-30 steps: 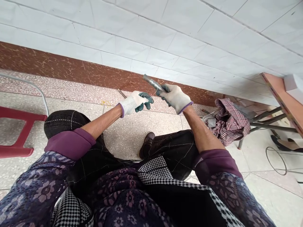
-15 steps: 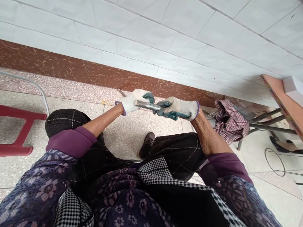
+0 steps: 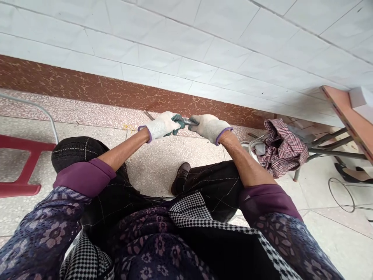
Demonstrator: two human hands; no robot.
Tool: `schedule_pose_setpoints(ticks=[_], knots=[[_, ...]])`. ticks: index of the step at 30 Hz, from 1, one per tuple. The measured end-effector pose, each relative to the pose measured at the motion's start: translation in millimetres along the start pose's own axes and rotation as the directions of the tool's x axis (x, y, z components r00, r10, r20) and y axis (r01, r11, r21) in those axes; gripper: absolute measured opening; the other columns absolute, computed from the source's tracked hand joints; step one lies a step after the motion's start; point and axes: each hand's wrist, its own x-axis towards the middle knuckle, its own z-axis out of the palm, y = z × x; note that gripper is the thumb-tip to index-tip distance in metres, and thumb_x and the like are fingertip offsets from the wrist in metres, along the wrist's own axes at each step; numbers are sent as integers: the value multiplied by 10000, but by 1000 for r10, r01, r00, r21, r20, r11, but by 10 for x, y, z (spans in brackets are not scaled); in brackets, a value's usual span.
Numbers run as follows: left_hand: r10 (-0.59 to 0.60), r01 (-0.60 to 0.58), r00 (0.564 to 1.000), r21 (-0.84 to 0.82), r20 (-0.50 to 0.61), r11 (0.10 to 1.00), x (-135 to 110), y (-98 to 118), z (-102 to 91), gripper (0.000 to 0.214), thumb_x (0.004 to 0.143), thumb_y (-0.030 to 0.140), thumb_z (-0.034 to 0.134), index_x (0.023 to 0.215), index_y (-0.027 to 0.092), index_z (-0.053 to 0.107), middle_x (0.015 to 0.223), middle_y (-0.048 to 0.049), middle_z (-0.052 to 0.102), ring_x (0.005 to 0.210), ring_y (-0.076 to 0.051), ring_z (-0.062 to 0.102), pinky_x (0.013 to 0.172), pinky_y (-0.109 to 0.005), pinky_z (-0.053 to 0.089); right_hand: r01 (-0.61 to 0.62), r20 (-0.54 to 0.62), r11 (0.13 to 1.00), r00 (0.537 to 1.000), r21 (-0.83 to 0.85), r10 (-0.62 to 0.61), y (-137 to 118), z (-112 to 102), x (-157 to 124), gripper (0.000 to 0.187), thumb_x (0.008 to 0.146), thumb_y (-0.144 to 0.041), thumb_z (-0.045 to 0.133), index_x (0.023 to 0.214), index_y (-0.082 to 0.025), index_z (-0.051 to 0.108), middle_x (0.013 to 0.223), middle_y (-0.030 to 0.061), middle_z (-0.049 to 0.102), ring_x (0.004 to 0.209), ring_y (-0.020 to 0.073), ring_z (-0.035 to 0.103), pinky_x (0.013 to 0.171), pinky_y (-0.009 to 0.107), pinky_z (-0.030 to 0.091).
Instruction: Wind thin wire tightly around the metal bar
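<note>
Both my hands wear white knit gloves with dark green palms and purple cuffs. They meet in front of my knees, close to the brown wall skirting. My left hand is closed around one end of a short grey metal rod wound with wire. My right hand is closed over the other end, so only a small stretch of the rod shows between the two gloves. I am seated, with my dark trousers and one brown shoe below my hands.
A red plastic stool stands at the left beside a curved grey tube. A checked cloth lies on a metal-legged seat at the right, under a wooden board. A wire ring lies on the floor at right.
The rod was held up at a slant in my right hand alone; it came down level, my left hand took hold, and both hands now close over most of it.
</note>
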Motion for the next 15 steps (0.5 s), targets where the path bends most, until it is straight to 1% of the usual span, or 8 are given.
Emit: schedule_pose_setpoints(ticks=[2, 4, 8, 10, 11, 13, 14, 15], knots=[[-6, 4, 1000, -125, -12, 992, 18, 13, 13, 195, 910, 215, 623, 1043, 131, 739, 686, -26, 631, 418, -59, 358, 440, -278, 251, 8, -50, 983, 999, -184, -17, -26, -50, 9, 190, 894, -349, 643, 1003, -204, 699, 819, 65, 644, 755, 215, 563, 674, 345, 366], [-1, -3, 1000, -231, -18, 973, 27, 15, 14, 197, 919, 185, 619, 1067, 116, 730, 687, -19, 637, 393, -46, 332, 418, -276, 220, 10, -90, 958, 995, -286, -38, -28, -93, 5, 258, 936, -388, 574, 1094, -216, 683, 866, 65, 665, 758, 212, 574, 666, 339, 368], [35, -30, 999, -315, 9, 949, 12, -3, 19, 186, 910, 127, 592, 1026, 99, 735, 649, -10, 634, 351, -39, 295, 387, -288, 170, -34, -208, 969, 978, -244, -18, 103, -177, 56, 298, 932, -420, 560, 1126, -225, 677, 872, 66, 668, 730, 209, 564, 645, 339, 372], [42, -29, 999, -323, 33, 946, 10, -32, 32, 186, 910, 126, 576, 1005, 101, 733, 620, -4, 620, 343, -43, 289, 383, -291, 162, -61, -285, 982, 958, -178, 7, 204, -220, 97, 299, 916, -425, 580, 1110, -223, 688, 840, 58, 649, 700, 198, 541, 630, 339, 370], [39, -24, 998, -323, 40, 946, 18, -56, 41, 182, 910, 130, 573, 997, 103, 731, 604, 0, 608, 344, -46, 288, 384, -290, 162, -66, -314, 991, 949, -117, 26, 244, -237, 106, 296, 901, -414, 601, 1100, -217, 696, 813, 51, 634, 679, 189, 527, 618, 336, 369], [26, -14, 999, -323, 35, 946, 58, -120, 54, 169, 902, 135, 578, 978, 110, 727, 572, 11, 575, 354, -50, 298, 392, -283, 169, -39, -325, 995, 943, 92, 67, 273, -258, 81, 305, 873, -382, 635, 1104, -196, 705, 750, 30, 593, 624, 161, 492, 573, 319, 369], [25, -16, 999, -322, 24, 947, 88, -158, 56, 161, 893, 137, 586, 971, 115, 725, 561, 16, 559, 363, -51, 305, 398, -278, 173, -5, -304, 974, 950, 227, 75, 258, -261, 42, 319, 863, -369, 644, 1115, -184, 705, 722, 18, 569, 592, 144, 468, 540, 305, 365], [28, -24, 1000, -317, 9, 948, 121, -195, 53, 156, 883, 137, 594, 967, 120, 725, 555, 19, 546, 372, -52, 313, 405, -273, 178, 33, -268, 932, 961, 362, 71, 225, -260, -13, 335, 856, -362, 651, 1128, -173, 703, 698, 5, 545, 558, 127, 442, 501, 289, 355]])
